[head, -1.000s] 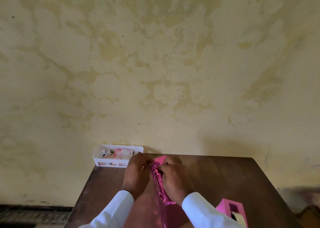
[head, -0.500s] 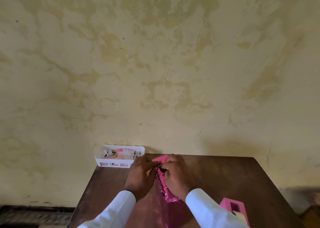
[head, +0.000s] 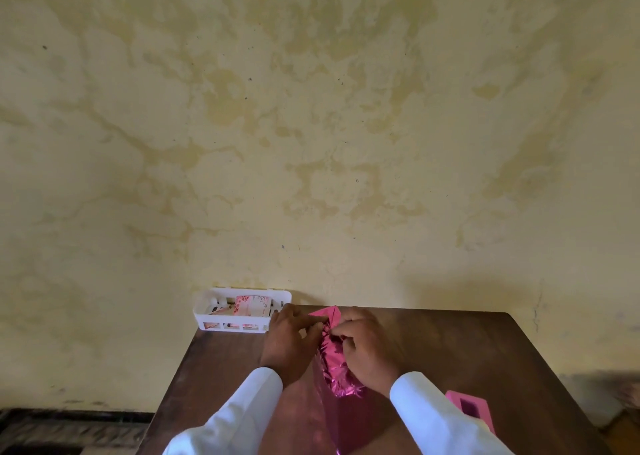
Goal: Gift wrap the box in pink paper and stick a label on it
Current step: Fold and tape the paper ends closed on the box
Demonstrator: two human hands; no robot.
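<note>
Shiny pink wrapping paper [head: 333, 368] lies crumpled along the middle of the brown table [head: 467, 357], bunched over the box, which is hidden beneath it. A flat pink corner of the paper [head: 327, 312] sticks out at the far end. My left hand [head: 291, 342] pinches the paper's far end from the left. My right hand [head: 367, 347] grips the same spot from the right, its fingers curled over the fold. Both sleeves are white.
A white slotted basket [head: 242, 311] holding patterned cards stands at the table's far left corner against the stained yellow wall. A pink tape dispenser [head: 472, 409] sits near the right front, beside my right sleeve. The table's right edge drops to the floor.
Both hands have shifted slightly toward the far end of the paper, and their fingertips have closed together on the fold there.
</note>
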